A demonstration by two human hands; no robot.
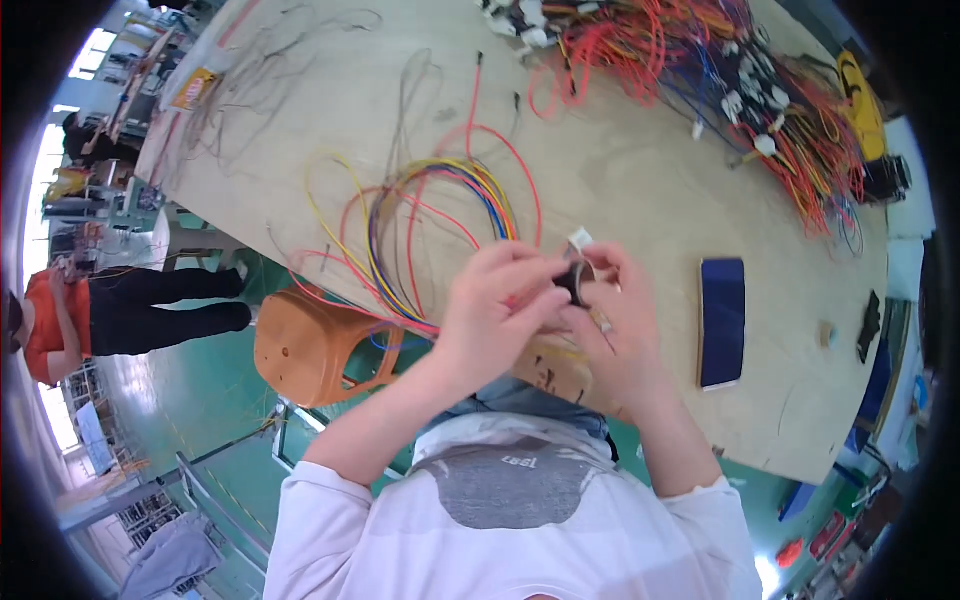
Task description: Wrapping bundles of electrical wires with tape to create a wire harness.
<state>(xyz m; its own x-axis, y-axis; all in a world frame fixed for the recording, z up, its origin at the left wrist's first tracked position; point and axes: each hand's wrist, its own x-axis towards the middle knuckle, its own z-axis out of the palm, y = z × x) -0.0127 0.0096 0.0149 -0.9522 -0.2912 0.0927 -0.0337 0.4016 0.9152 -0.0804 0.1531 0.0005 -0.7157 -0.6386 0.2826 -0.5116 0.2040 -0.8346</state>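
Observation:
My left hand (500,308) is closed, its fingertips pinched; a bit of red wire shows between its fingers. Against it my right hand (622,325) closes round a small dark ring-shaped piece (573,284) that resembles a roll of tape. The left fingertips touch this piece too. A white tag or connector (580,239) sticks up beyond the fingertips, and thin wire ends show by the right palm. Beside my left hand lies a loose coil of red, yellow, blue and black wires (498,207), its near strands running under that hand. What the fingertips grip is partly hidden.
A large wooden table (620,170) carries a heap of wires with white connectors (740,95) at the far right. A dark blue flat case (722,322) lies right of my hands. An orange stool (300,345) stands left, near a person in orange (60,325).

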